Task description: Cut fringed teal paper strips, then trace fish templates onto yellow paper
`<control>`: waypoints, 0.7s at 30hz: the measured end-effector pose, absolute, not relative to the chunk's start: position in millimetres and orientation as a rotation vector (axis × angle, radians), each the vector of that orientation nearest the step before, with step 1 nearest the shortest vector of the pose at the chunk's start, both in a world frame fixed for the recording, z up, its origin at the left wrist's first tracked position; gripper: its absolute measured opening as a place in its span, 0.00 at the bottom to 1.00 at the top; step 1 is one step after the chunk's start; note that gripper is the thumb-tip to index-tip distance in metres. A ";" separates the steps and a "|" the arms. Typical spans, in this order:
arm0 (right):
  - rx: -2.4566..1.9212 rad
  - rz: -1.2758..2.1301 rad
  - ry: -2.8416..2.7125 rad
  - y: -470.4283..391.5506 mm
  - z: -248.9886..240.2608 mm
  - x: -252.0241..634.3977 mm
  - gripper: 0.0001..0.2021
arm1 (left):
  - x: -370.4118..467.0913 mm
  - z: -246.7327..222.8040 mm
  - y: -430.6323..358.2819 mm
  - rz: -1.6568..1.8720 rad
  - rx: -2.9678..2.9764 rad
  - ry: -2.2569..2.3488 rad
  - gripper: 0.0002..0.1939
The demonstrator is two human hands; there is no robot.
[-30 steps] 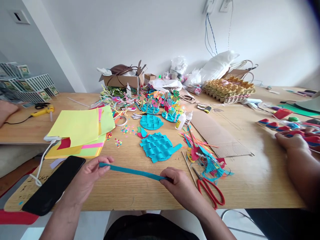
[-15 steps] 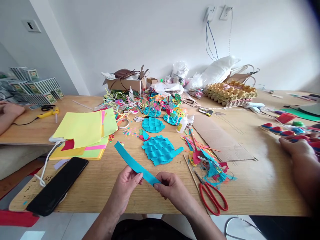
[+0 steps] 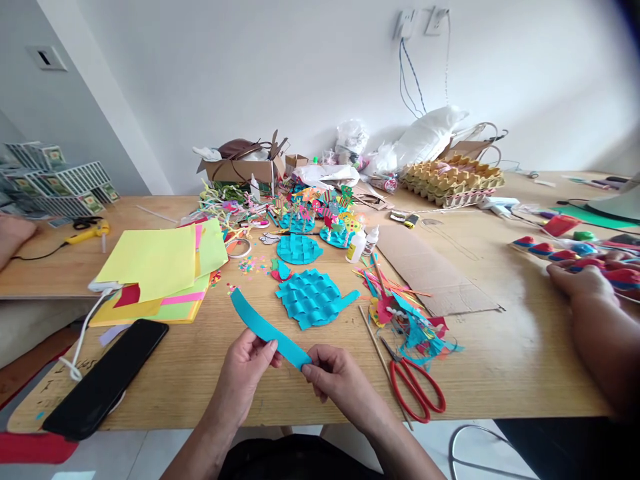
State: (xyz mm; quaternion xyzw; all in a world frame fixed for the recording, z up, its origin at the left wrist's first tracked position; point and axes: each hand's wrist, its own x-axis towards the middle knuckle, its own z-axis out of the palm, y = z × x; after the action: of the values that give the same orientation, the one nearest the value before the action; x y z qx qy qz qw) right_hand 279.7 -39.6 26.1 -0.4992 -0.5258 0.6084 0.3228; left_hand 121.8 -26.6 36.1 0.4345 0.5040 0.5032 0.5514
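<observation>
A blue paper strip (image 3: 254, 322) slants between my two hands, above the table's front part. My left hand (image 3: 249, 363) pinches it near its middle, thumb on top. At the strip's lower right end, my right hand (image 3: 327, 373) grips it between thumb and fingers. Beyond the strip lies a woven blue paper piece (image 3: 314, 298) with wavy raised bands and a tab sticking out to the right. Behind that is a smaller blue woven oval (image 3: 299, 249). Red-handled scissors (image 3: 416, 388) rest right of my right hand, beside a thin wooden stick (image 3: 379, 353).
Coloured paper sheets (image 3: 147, 260) and a black phone (image 3: 106, 377) lie at left. Glue bottles (image 3: 356, 246), paper scraps (image 3: 417, 333) and a cardboard sheet (image 3: 435, 273) are to the right. Another person's hand (image 3: 583, 283) holds red-and-blue pieces at far right.
The view has shifted slightly, so the table things sit a little further left. Both my hands keep their hold on the strip, which has barely moved.
</observation>
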 end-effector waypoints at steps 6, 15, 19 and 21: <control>-1.489 1.266 -1.637 -50.6 33.4 299.9 0.06 | 117.3 41.9 -24.0 1.209 1.003 1.187 0.09; -2.265 0.324 -1.970 -83.7 22.3 405.1 0.09 | 112.3 47.4 -20.7 1.254 0.881 1.148 0.12; -2.368 0.356 -1.977 -86.1 7.7 413.1 0.05 | 114.1 47.2 -20.1 1.269 0.863 1.088 0.12; -2.383 0.351 -1.965 -82.6 4.9 409.4 0.05 | 114.1 47.4 -20.4 1.284 0.867 1.082 0.12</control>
State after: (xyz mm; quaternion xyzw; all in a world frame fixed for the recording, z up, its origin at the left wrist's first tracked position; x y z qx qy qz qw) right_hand 409.4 -82.6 4.9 -0.7664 -0.6322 0.1130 0.0165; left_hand 114.1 -20.4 47.4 0.3717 0.4642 0.5506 0.5859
